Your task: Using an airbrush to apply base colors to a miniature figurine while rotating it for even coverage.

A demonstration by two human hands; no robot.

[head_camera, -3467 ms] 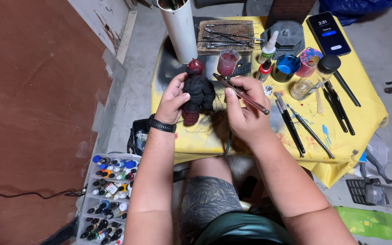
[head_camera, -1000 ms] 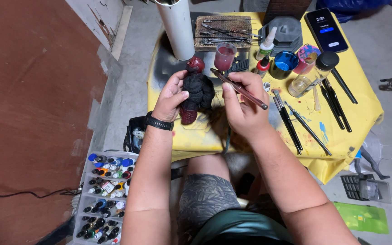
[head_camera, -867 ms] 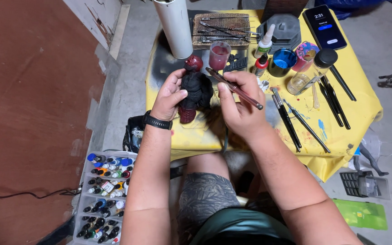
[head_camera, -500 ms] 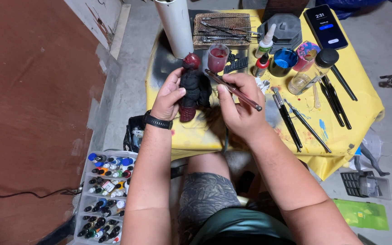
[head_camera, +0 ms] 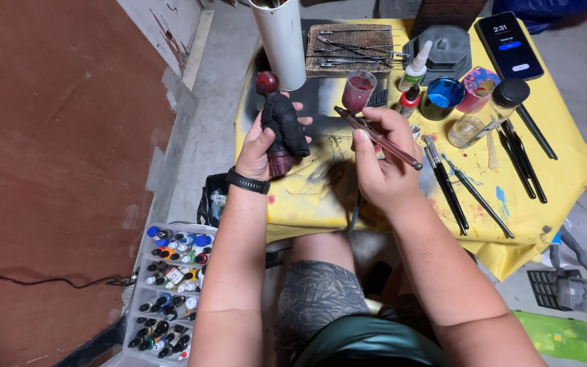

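My left hand (head_camera: 261, 146) grips a dark figurine (head_camera: 284, 124) with a red round head and a reddish base, held up over the left side of the yellow-covered table (head_camera: 552, 183). A black band sits on that wrist. My right hand (head_camera: 383, 163) holds an airbrush (head_camera: 377, 136), a slim reddish-brown tool whose tip points left toward the figurine, with a gap between tip and figurine. A hose hangs down from under this hand.
On the table stand a white tube (head_camera: 284, 41), a cup of red liquid (head_camera: 359, 90), a tray of metal tools (head_camera: 351, 47), a blue jar (head_camera: 441, 98), a dropper bottle (head_camera: 416, 66), a phone (head_camera: 507, 46), a glass jar (head_camera: 487, 117) and several brushes (head_camera: 470, 190). A box of paint bottles (head_camera: 171, 292) lies on the floor at left.
My left hand has swung the figurine away to the left and turned it. The airbrush tip, close against the figurine before, now stands apart from it.
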